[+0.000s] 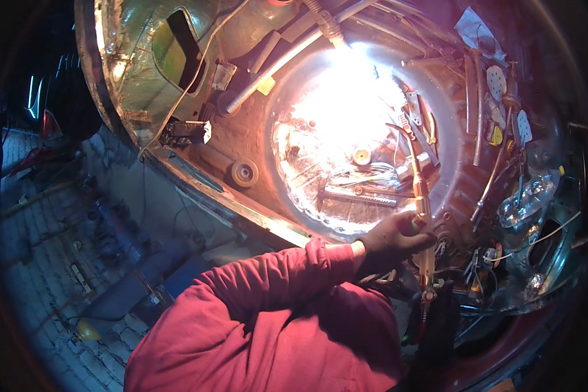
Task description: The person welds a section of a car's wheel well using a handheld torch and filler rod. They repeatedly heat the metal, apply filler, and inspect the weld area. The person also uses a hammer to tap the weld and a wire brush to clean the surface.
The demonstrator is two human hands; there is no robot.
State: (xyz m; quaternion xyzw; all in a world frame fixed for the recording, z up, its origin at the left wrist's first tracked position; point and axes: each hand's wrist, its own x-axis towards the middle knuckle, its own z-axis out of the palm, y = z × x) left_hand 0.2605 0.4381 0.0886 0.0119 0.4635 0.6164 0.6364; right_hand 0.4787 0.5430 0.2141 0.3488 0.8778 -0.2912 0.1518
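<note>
A brass gas torch [418,183] with a thin curved neck rises from my hands, its tip turned left at the edge of a blinding white glare. My left hand [398,240], in a dark glove, is closed on the torch body beside a small green part. Lower down, my right hand [436,320], in a black glove, is wrapped round the handle end near the brass valves; deep shadow hides most of its fingers. Beyond the torch lies a round metal recess [291,189] holding a coil of wire [369,175], a perforated metal strip [359,196] and small metal pieces.
A worn metal body edge [242,209] curves along the left. Near it are a round ring part [244,172] and a long tube [287,65]. Sanding discs [496,83], rods and a clear plastic bottle [536,196] lie right. A brick floor [65,281] shows lower left.
</note>
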